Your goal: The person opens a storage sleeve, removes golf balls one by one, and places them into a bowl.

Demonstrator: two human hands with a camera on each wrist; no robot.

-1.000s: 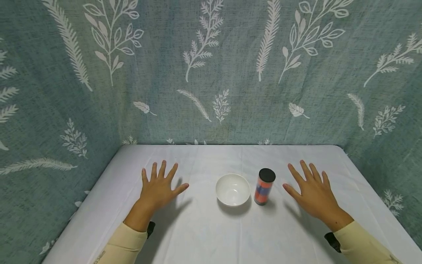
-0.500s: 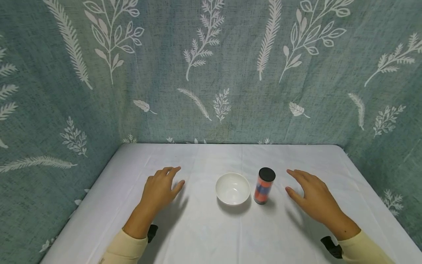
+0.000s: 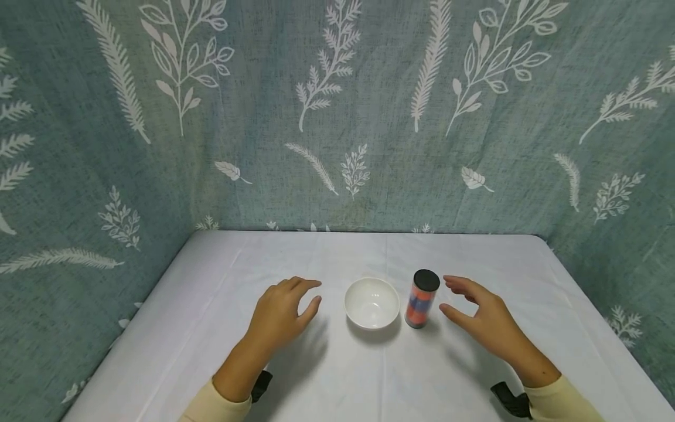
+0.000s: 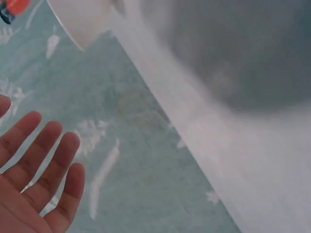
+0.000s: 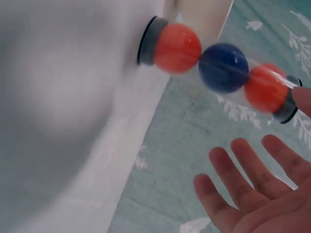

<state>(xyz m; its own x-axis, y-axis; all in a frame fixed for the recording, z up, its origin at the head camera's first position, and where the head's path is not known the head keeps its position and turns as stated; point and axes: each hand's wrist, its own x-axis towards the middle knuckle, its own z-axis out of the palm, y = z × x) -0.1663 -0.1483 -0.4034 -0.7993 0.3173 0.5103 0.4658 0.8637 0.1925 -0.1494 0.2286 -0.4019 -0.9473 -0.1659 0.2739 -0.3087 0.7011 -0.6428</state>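
Observation:
A white bowl (image 3: pixel 372 303) stands on the table, with a clear tube of balls (image 3: pixel 420 302) upright just right of it. The tube has a black lid and holds two orange balls and a dark blue ball (image 5: pixel 224 67), plain in the right wrist view. My right hand (image 3: pixel 487 319) hovers beside the tube, thumb and fingers spread around a gap, apart from it. Left of the bowl my left hand (image 3: pixel 279 313) is held over the table, fingers loosely bent and holding nothing. In the left wrist view the bowl (image 4: pixel 82 19) shows at the top.
A white cloth covers the table (image 3: pixel 337 381). Behind and along the sides hangs a green curtain (image 3: pixel 390 176) with white leaf prints. Dark straps (image 3: pixel 510 400) sit at the wrists.
Both hands have moved inward, the left toward the bowl and the right toward the tube. Their fingers went from widely spread to loosely bent. Bowl and tube stay in place.

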